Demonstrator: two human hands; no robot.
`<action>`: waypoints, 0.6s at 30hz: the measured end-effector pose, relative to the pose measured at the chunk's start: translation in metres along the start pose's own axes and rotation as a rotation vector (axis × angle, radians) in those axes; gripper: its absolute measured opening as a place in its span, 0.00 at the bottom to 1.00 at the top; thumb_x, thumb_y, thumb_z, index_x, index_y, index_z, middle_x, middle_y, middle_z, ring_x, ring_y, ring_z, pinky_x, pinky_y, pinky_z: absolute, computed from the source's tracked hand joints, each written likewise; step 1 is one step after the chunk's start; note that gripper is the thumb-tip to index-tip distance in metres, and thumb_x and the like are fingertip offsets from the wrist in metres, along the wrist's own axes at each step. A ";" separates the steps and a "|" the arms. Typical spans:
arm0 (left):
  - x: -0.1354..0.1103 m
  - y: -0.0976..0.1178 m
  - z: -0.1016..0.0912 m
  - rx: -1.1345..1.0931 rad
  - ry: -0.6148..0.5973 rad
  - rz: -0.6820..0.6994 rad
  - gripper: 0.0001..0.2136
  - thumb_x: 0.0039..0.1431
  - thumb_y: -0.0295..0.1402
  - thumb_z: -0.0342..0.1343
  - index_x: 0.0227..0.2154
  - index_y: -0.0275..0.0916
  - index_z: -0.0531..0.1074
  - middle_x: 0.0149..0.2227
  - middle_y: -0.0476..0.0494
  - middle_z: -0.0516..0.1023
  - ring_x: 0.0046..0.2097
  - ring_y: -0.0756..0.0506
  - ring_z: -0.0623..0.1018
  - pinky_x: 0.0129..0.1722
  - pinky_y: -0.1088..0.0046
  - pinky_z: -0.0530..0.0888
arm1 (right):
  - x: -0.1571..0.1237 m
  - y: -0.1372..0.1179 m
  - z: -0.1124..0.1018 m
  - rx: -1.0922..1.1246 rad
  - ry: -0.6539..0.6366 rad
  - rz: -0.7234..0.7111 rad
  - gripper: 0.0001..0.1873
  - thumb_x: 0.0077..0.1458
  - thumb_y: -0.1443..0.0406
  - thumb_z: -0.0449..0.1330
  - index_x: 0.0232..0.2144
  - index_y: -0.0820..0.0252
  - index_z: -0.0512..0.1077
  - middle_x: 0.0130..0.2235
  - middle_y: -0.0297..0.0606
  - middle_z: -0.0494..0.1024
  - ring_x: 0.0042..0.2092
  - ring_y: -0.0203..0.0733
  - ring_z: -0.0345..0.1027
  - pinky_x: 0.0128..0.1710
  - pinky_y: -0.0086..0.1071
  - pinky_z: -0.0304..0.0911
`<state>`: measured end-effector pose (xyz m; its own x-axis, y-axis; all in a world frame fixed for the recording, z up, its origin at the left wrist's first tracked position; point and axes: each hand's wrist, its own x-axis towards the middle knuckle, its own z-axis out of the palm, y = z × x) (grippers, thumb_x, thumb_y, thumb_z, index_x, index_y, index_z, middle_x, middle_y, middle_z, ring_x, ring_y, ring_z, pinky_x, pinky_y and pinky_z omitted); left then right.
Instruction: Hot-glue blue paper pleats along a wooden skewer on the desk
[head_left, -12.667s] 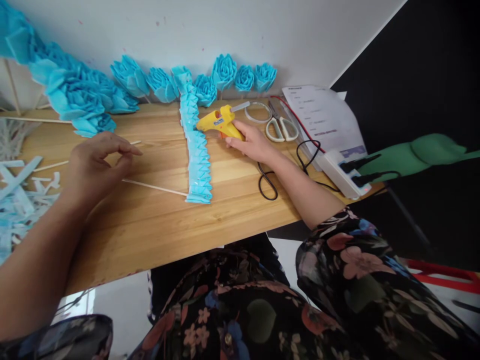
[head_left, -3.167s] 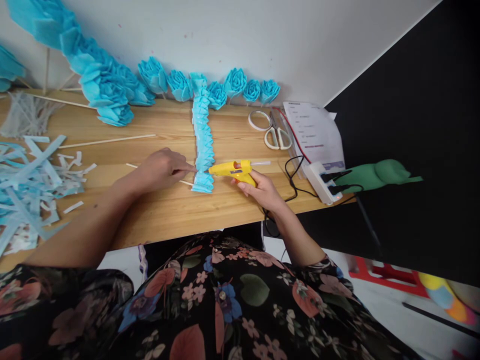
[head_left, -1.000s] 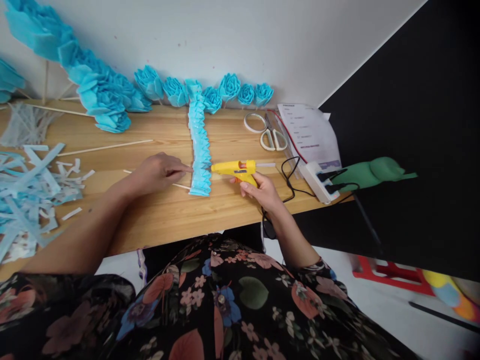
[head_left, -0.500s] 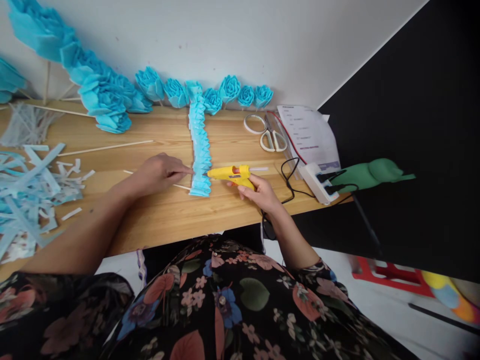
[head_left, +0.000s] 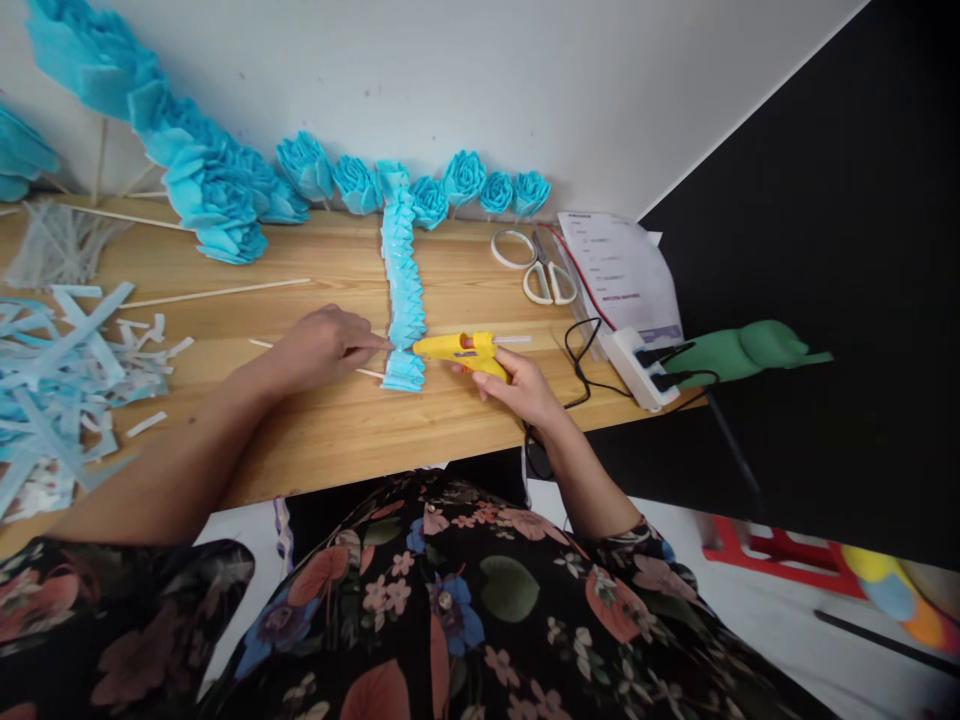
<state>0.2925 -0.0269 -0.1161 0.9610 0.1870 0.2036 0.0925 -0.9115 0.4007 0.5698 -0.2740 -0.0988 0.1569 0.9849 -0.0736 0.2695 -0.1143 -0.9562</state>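
Observation:
A light-blue pleated strip (head_left: 406,285) of paper-like material lies lengthwise on the wooden table, its near end toward me. From the left, my left hand (head_left: 328,345) reaches its edge with the index finger stretched out, the fingertip touching the strip at a gap between pleats; the other fingers are bent. My right hand (head_left: 521,385) grips a yellow hot glue gun (head_left: 456,348), with its nozzle at the same gap. A clear glue stick (head_left: 513,340) sticks out of its back. A thin wooden stick (head_left: 369,373) runs under my left hand to the strip.
Blue paper flowers (head_left: 463,178) line the wall. Cut strips (head_left: 56,390) are piled at left, near a longer stick (head_left: 217,293). Scissors (head_left: 550,283), a tape roll (head_left: 513,249) and printed paper (head_left: 611,260) lie at right. A black cord (head_left: 576,365) leads toward a power strip (head_left: 639,370).
A gap between the pleats has opened near the strip's close end. The left fingertip and the glue gun's nozzle remain close to that spot; the view has shifted slightly.

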 end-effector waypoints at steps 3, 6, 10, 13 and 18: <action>0.000 0.001 0.000 0.007 -0.013 -0.004 0.19 0.82 0.35 0.53 0.54 0.49 0.93 0.41 0.43 0.91 0.43 0.42 0.87 0.47 0.68 0.76 | 0.001 -0.001 0.000 -0.066 0.003 -0.002 0.22 0.65 0.46 0.71 0.47 0.57 0.85 0.39 0.40 0.89 0.30 0.40 0.69 0.34 0.36 0.69; 0.000 0.000 0.000 0.021 -0.015 0.001 0.19 0.82 0.34 0.53 0.53 0.48 0.92 0.40 0.43 0.91 0.42 0.42 0.87 0.47 0.68 0.75 | 0.002 -0.001 0.000 -0.143 0.006 -0.019 0.20 0.66 0.47 0.71 0.42 0.57 0.84 0.34 0.36 0.85 0.31 0.41 0.70 0.33 0.34 0.66; 0.000 -0.001 0.001 0.022 -0.004 0.009 0.18 0.83 0.34 0.53 0.53 0.48 0.92 0.40 0.43 0.91 0.42 0.43 0.87 0.46 0.68 0.75 | -0.002 -0.007 -0.005 -0.203 0.020 -0.060 0.18 0.66 0.49 0.70 0.43 0.57 0.84 0.35 0.37 0.84 0.33 0.42 0.70 0.32 0.34 0.63; 0.000 0.000 0.001 0.009 -0.002 0.019 0.19 0.83 0.35 0.52 0.53 0.47 0.92 0.41 0.41 0.92 0.43 0.42 0.87 0.46 0.67 0.76 | -0.005 -0.013 -0.010 -0.194 0.027 -0.052 0.18 0.66 0.49 0.71 0.41 0.57 0.83 0.33 0.35 0.82 0.31 0.40 0.69 0.32 0.34 0.63; 0.000 0.001 0.001 0.004 0.005 0.012 0.19 0.82 0.33 0.53 0.54 0.47 0.92 0.41 0.42 0.91 0.42 0.42 0.87 0.46 0.68 0.75 | -0.004 -0.016 -0.012 -0.131 0.003 -0.020 0.19 0.67 0.48 0.70 0.46 0.56 0.85 0.32 0.34 0.82 0.29 0.40 0.68 0.32 0.35 0.65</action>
<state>0.2930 -0.0282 -0.1167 0.9608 0.1774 0.2129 0.0815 -0.9152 0.3947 0.5760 -0.2778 -0.0801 0.1531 0.9868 -0.0535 0.3947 -0.1107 -0.9121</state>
